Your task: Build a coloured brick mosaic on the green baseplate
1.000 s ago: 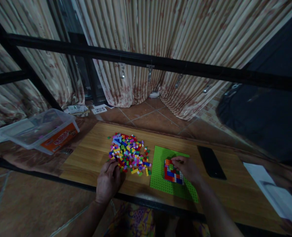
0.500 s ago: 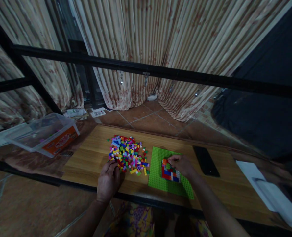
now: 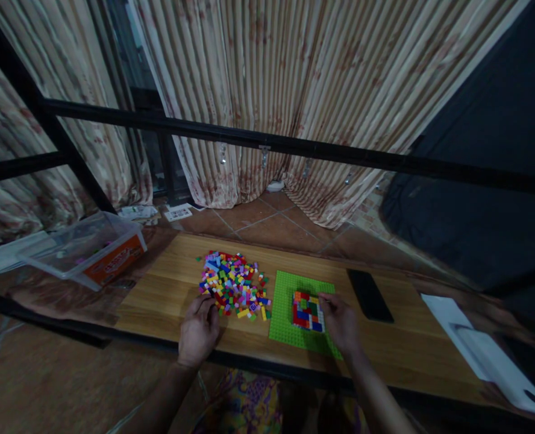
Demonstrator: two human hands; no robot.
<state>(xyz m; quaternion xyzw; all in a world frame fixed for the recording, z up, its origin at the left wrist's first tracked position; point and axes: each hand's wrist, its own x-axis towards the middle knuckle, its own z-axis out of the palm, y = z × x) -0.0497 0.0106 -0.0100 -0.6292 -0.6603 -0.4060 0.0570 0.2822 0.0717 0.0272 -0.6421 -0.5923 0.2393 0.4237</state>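
Observation:
A small block of toy building bricks (image 3: pixel 307 312) in red, blue, white, green and orange stands on a green studded baseplate (image 3: pixel 281 328). At its right edge is my right hand (image 3: pixel 341 325), thumb and fingertips pinched together by the upper right corner. Whatever sits between those fingertips is too small to make out. My left hand (image 3: pixel 199 330) rests on the wooden table (image 3: pixel 159 301) with its fingers curled in. It lies against the near left side of a loose pile of mixed-colour bricks (image 3: pixel 234 283). Its fingertips are partly hidden, so anything in them does not show.
Right of the baseplate lies a black phone-like slab (image 3: pixel 370 295). White flat objects (image 3: pixel 493 355) are at the table's right end. A clear plastic tub (image 3: pixel 91 247) with an orange label stands left of the table. A dark metal bar (image 3: pixel 249 138) crosses in front of striped curtains.
My right hand has shifted from the top of the brick block to its right edge, uncovering more of the block. My left hand stays by the pile. The view has tilted slightly.

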